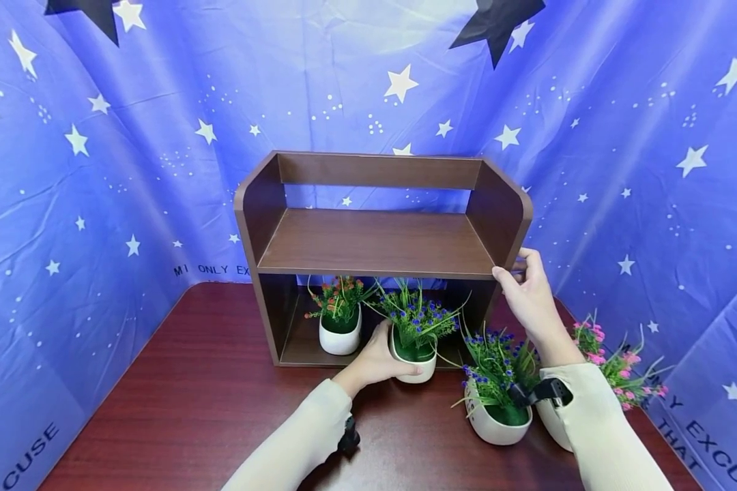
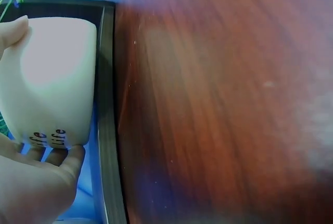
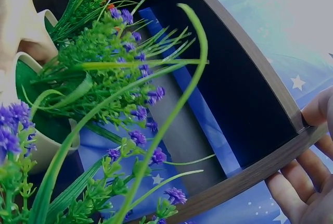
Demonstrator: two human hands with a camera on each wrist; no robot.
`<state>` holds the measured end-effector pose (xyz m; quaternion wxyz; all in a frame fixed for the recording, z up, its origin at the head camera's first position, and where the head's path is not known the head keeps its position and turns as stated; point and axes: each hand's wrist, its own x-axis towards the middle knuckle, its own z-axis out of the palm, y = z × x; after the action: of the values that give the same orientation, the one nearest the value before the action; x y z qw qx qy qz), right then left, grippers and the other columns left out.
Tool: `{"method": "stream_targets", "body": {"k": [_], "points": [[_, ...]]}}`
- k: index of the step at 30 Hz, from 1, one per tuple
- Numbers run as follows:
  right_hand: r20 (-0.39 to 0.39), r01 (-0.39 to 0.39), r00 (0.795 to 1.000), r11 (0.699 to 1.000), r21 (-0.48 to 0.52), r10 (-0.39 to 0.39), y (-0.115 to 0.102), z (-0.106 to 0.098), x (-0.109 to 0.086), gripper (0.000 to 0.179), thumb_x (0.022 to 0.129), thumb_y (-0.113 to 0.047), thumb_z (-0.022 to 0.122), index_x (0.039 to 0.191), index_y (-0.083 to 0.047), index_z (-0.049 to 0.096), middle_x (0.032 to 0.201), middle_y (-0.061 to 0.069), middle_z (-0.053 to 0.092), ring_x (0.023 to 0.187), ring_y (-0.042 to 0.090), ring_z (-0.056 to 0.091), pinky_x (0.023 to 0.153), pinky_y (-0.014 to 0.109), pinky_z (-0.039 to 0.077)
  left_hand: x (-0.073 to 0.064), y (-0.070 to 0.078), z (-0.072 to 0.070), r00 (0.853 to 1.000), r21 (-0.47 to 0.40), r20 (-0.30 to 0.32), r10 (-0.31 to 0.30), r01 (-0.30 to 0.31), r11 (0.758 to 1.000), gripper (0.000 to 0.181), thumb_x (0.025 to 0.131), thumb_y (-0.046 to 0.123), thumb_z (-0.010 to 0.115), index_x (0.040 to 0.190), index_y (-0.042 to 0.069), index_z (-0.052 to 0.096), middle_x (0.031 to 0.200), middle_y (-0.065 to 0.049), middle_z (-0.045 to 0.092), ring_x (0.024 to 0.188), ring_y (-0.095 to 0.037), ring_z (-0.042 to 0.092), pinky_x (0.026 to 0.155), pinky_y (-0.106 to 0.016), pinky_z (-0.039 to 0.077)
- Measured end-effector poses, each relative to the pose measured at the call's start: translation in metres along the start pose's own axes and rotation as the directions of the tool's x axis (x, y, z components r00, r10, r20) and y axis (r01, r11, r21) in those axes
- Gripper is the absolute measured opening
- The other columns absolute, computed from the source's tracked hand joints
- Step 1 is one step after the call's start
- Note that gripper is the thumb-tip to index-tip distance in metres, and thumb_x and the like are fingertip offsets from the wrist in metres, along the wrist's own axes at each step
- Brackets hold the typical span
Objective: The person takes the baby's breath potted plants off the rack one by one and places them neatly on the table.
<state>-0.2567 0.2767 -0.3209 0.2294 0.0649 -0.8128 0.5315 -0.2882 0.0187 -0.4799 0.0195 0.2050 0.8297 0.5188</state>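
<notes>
My left hand (image 1: 381, 358) grips a white pot (image 2: 57, 78) of blue-purple flowers (image 1: 419, 320), fingers on one side and thumb on the other, at the front of the lower shelf. Lettering reading "Life" shows on the pot in the left wrist view. My right hand (image 1: 531, 296) holds the right side panel of the brown wooden shelf (image 1: 374, 242), thumb on the front edge and fingers behind it. To the left on the lower level stands a white pot with orange-red flowers (image 1: 340, 334).
A second blue-flowered pot (image 1: 497, 426) stands on the red-brown table (image 1: 190, 409) in front of the shelf's right end. Beside it, partly hidden by my right sleeve, is a pot with pink flowers (image 1: 629, 375). A blue star-patterned curtain (image 1: 356, 82) surrounds the table.
</notes>
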Motion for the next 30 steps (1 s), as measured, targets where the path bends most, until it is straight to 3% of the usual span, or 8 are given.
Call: {"method": "stream_targets", "body": {"k": [7, 14, 22, 30], "points": [[-0.016, -0.006, 1.0, 1.0, 0.006, 0.006, 0.001, 0.001, 0.0, 0.037, 0.102, -0.018, 0.056, 0.134, -0.007, 0.04, 0.11, 0.006, 0.048, 0.086, 0.014, 0.05, 0.069, 0.021, 0.046, -0.015, 0.001, -0.002, 1.0, 0.036, 0.022, 0.013, -0.014, 0.999, 0.114, 0.061, 0.042, 0.093, 0.149, 0.001, 0.032, 0.143, -0.013, 0.042, 0.13, -0.025, 0.044, 0.109, -0.042, 0.038], [-0.013, 0.005, 1.0, 1.0, 0.0, -0.005, 0.0, 0.001, -0.001, 0.033, 0.102, -0.019, 0.056, 0.131, -0.012, 0.042, 0.111, 0.007, 0.048, 0.09, 0.015, 0.048, 0.073, 0.021, 0.044, -0.036, 0.009, -0.005, 0.999, 0.012, 0.048, 0.001, -0.002, 1.0, 0.118, 0.061, 0.041, 0.093, 0.151, 0.001, 0.029, 0.146, -0.014, 0.039, 0.133, -0.026, 0.042, 0.11, -0.045, 0.036], [-0.014, -0.002, 1.0, 1.0, 0.008, 0.002, -0.002, 0.002, 0.0, 0.039, 0.101, -0.017, 0.056, 0.134, -0.005, 0.04, 0.112, 0.006, 0.049, 0.089, 0.013, 0.048, 0.074, 0.021, 0.043, -0.055, 0.019, -0.007, 0.996, 0.086, 0.088, -0.011, 0.004, 0.996, 0.122, 0.063, 0.046, 0.092, 0.152, -0.004, 0.024, 0.151, -0.019, 0.034, 0.139, -0.031, 0.037, 0.111, -0.048, 0.035], [-0.019, -0.015, 1.0, 1.0, 0.013, 0.015, -0.001, 0.003, 0.0, 0.039, 0.102, -0.017, 0.056, 0.135, -0.006, 0.04, 0.112, 0.005, 0.048, 0.09, 0.013, 0.047, 0.074, 0.02, 0.043, -0.067, 0.017, -0.004, 0.996, 0.105, 0.085, -0.004, -0.005, 0.994, 0.12, 0.063, 0.047, 0.092, 0.15, -0.003, 0.027, 0.146, -0.017, 0.038, 0.133, -0.03, 0.044, 0.109, -0.046, 0.039]]}}
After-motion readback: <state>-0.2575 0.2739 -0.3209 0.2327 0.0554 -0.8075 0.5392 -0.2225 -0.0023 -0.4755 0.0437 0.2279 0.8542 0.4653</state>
